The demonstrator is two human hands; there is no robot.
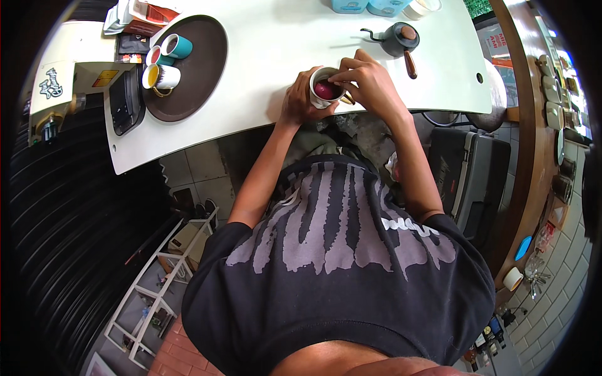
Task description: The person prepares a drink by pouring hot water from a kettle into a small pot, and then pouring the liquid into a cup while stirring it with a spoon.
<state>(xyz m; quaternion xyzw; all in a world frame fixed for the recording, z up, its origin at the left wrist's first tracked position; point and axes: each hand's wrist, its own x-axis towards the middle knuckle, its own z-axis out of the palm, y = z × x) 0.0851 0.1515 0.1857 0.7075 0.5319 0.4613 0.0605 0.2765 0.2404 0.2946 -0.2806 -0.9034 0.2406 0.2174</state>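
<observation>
Close to the table's front edge, my left hand (296, 98) is wrapped round the side of a whitish cup (318, 102). Inside the cup shows something dark red with a shiny surface (326, 92); whether it is liquid or solid I cannot tell. My right hand (370, 81) is over the cup's right side, fingers bent together and their tips reaching in past the rim. What those fingers pinch, if anything, is hidden. A gold-coloured handle (348, 99) shows below the right fingers at the cup's side.
A dark gooseneck kettle (400, 40) with a wooden handle stands at the right of the white table (269, 44). On the left, a brown oval tray (200, 75) carries several cups. Beside it lies a black device (126, 101). Blue containers (370, 6) stand at the far edge.
</observation>
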